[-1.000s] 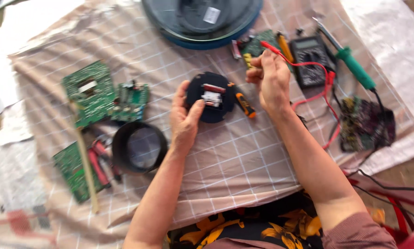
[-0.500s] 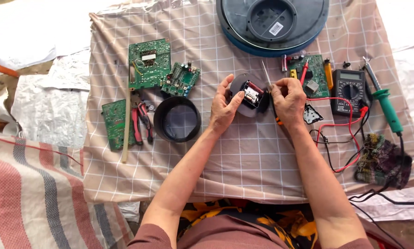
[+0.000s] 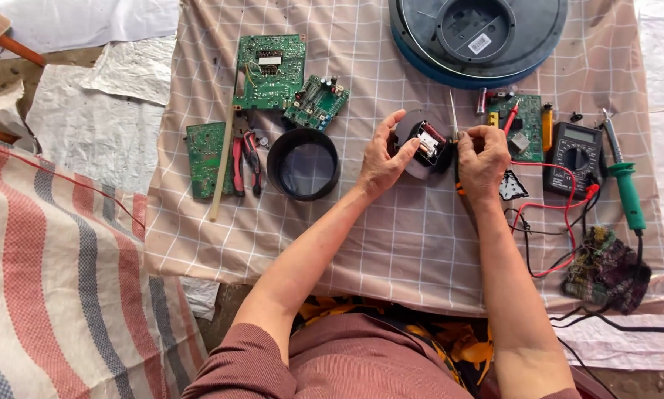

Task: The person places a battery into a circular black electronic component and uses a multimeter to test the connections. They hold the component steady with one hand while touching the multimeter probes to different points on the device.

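Left hand [image 3: 382, 157] cups the round black module [image 3: 425, 145], just right of the black ring [image 3: 303, 163] on the counter. Right hand [image 3: 483, 157] pinches a thin screwdriver [image 3: 454, 122] at its edge — one slip could gouge that little board or stab the left thumb.

sleeves: dusty-pink, pushed above elbows | forearms: bare | lap: dark cloth, apparently orange-flowered
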